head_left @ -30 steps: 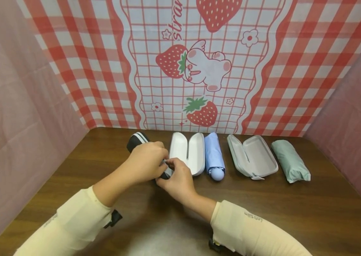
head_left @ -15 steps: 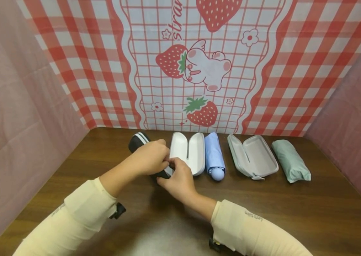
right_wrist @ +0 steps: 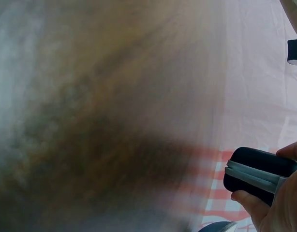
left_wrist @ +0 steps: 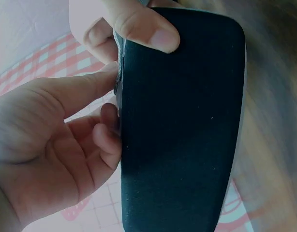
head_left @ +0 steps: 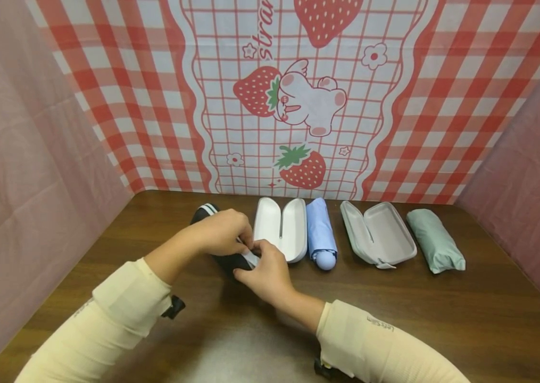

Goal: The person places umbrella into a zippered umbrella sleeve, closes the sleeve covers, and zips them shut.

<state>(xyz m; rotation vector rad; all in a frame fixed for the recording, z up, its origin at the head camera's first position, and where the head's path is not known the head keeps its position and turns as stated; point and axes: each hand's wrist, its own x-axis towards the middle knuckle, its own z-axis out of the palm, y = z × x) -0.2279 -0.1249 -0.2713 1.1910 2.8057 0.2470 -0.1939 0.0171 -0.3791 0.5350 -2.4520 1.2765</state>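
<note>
A black case [head_left: 231, 262] with a pale zipper band is held raised at the left of the row of things. My right hand [head_left: 267, 271] grips its near end, thumb on one broad side and fingers round the other. Thumb and fingertips of my left hand [head_left: 222, 231] pinch at the zipper along its edge, the other fingers curled beside it. In the left wrist view the case's flat black side [left_wrist: 182, 121] fills the middle. The right wrist view shows the end of the zipper band [right_wrist: 252, 176], its halves lying together.
Right of the hands lies an open white case [head_left: 293, 229], then a folded blue umbrella [head_left: 320, 226]. Further right are an open grey-green case [head_left: 389, 234] and a grey-green cloth bundle [head_left: 434, 242]. A checked strawberry cloth [head_left: 308, 159] hangs behind the wooden table [head_left: 394, 314].
The case has tipped so its far end sits a little lower and more of its black side shows. My left hand has shifted slightly along it; the right hand keeps its grip.
</note>
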